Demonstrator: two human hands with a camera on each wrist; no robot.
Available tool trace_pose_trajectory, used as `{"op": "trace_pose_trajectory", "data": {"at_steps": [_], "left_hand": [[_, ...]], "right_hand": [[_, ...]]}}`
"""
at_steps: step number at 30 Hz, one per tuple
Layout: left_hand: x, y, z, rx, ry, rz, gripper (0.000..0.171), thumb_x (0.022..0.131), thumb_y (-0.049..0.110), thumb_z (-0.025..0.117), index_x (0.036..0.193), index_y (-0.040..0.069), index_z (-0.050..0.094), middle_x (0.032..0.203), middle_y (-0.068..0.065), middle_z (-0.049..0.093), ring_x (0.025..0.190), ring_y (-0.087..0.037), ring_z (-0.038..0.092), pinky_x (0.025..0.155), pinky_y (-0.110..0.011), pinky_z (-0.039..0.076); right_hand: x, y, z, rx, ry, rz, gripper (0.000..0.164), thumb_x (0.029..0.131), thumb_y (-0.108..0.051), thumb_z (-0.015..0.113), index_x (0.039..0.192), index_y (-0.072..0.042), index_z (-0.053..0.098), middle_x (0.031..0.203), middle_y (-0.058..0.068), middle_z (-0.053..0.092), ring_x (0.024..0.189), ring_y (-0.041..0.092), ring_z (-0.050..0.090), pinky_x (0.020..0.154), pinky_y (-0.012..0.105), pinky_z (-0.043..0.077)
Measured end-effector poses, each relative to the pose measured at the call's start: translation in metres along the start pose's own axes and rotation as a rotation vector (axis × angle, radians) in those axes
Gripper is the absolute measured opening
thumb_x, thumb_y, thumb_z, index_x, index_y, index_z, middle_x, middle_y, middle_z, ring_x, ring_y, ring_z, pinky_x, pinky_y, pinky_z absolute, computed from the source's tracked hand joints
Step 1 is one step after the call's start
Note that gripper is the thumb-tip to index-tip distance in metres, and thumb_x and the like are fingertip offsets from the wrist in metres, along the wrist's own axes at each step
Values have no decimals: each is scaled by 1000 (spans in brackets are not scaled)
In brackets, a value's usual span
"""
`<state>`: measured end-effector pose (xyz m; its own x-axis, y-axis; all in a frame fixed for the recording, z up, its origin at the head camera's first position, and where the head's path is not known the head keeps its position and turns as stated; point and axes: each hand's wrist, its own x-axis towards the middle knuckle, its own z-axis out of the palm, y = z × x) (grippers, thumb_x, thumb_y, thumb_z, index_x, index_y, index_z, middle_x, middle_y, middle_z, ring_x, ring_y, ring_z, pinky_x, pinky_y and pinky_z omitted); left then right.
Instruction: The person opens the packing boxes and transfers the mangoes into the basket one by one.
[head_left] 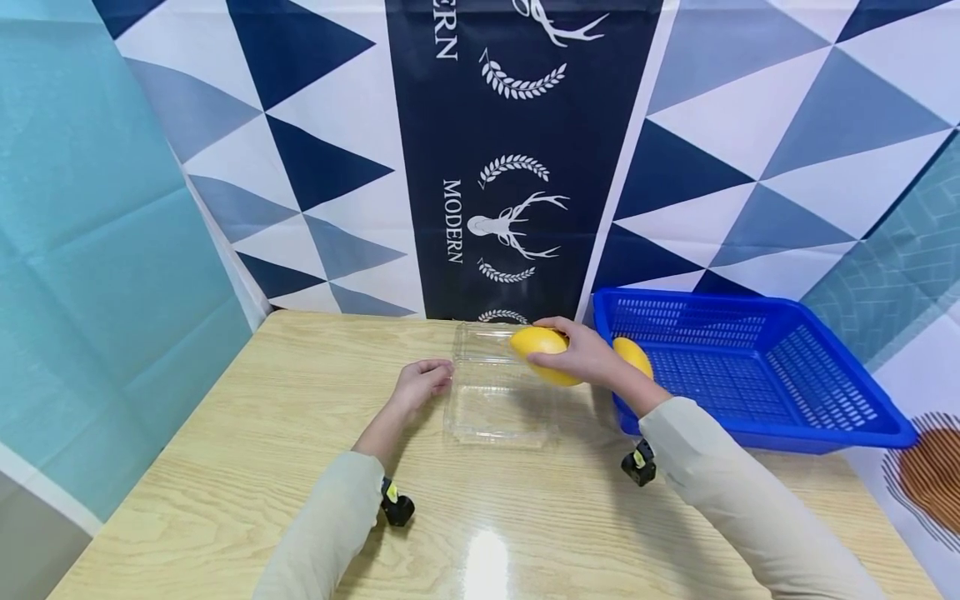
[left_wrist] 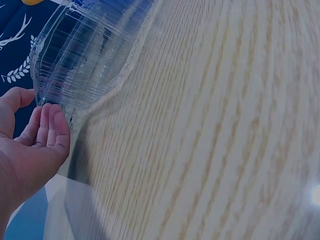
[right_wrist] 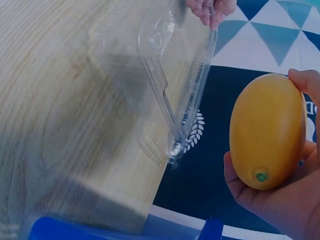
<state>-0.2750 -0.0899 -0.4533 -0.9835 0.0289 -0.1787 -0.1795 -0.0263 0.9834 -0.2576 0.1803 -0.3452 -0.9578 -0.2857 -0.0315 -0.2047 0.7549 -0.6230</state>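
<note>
A yellow mango point(head_left: 540, 343) with a small green stem end is gripped in my right hand point(head_left: 576, 354), above the right side of a clear plastic clamshell box point(head_left: 498, 408). In the right wrist view the thumb and fingers wrap around the mango point(right_wrist: 267, 132). My left hand point(head_left: 423, 385) pinches the left edge of the box; in the left wrist view its thumb and fingertips meet the rim of the box point(left_wrist: 90, 55). A second mango point(head_left: 632, 357) lies at the left end of a blue plastic basket point(head_left: 750, 433), partly hidden by the right forearm.
The perforated blue basket stands at the right rear of the wooden table point(head_left: 300, 467). A patterned cloth point(head_left: 517, 150) hangs right behind the table's back edge. A light-blue cloth point(head_left: 97, 250) hangs on the left.
</note>
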Motion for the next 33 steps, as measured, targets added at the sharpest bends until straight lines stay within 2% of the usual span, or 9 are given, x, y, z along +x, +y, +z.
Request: {"op": "trace_pose_trajectory", "data": {"at_steps": [5, 16, 25, 27, 30, 33], "left_hand": [[-1, 0, 0, -1, 5, 1, 30, 89, 5, 57, 115, -9, 59, 113, -23, 63, 89, -19, 64, 81, -28, 56], [0, -2, -1, 7, 15, -7, 29, 88, 6, 59, 114, -7, 60, 104, -12, 66, 88, -18, 64, 77, -23, 55], [2, -2, -2, -15, 0, -20, 33, 88, 7, 60, 116, -9, 58, 106, -13, 66, 84, -13, 63, 85, -30, 54], [0, 1, -2, -11, -9, -29, 32, 88, 5, 59, 117, -9, 58, 106, -15, 65, 85, -15, 63, 88, -34, 53], [-10, 12, -1, -12, -18, -35, 31, 88, 4, 57, 117, -10, 57, 106, -15, 65, 93, -25, 63, 93, -38, 51], [-10, 11, 1, -19, -5, -32, 30, 88, 3, 57, 115, -9, 59, 100, -10, 65, 92, -24, 63, 87, -31, 54]], "right_hand": [[0, 4, -2, -6, 18, 13, 69, 79, -50, 67, 136, -18, 46, 121, 10, 58, 96, 25, 52, 80, 33, 46], [-4, 5, -8, 2, 24, 25, 68, 81, -49, 67, 137, -16, 45, 125, 13, 56, 98, 26, 52, 83, 37, 48], [-6, 6, -11, 6, 28, 97, 69, 80, -52, 66, 137, -19, 44, 127, 12, 53, 101, 28, 50, 86, 40, 46], [-7, 7, -12, -1, 38, 95, 70, 80, -52, 66, 137, -19, 43, 127, 12, 53, 101, 28, 50, 86, 40, 46], [-7, 10, -14, -17, 51, 81, 69, 81, -52, 65, 137, -18, 43, 124, 12, 54, 100, 28, 50, 84, 39, 46], [-8, 12, -17, -32, 51, 85, 70, 81, -53, 64, 138, -19, 43, 123, 12, 54, 99, 28, 50, 83, 39, 46]]}}
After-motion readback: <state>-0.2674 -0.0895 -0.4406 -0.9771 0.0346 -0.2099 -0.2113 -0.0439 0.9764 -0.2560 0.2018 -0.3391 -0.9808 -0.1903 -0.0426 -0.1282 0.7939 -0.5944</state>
